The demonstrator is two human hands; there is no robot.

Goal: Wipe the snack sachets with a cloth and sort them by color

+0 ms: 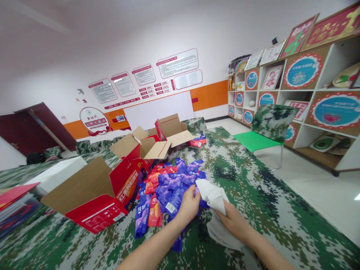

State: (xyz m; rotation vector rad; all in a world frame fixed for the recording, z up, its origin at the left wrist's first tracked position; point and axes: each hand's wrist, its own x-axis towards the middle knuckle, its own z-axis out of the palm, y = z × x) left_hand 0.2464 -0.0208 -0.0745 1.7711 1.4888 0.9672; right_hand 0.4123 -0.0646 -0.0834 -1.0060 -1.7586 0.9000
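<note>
- Two bare hands up close: the right hand (234, 222) is closed on a white cloth (210, 192), part bunched ahead of its fingers, part loose below.
- As for the left hand (189, 205), fingers curled narrow, right by the cloth's left edge; can't tell if it pinches cloth or a sachet.
- Cloth looks light, limp, soft; best hold is a gathered fold or corner.
- Many purple sachets (176, 198) piled beyond and left of left hand, nearest just beside it. Look light, pliable, likely slick; grab a sealed end, don't squeeze.
- Some red sachets (154, 213) left of left hand, mixed in.
- One open red carton (97, 214), farther left, past pile.
</note>
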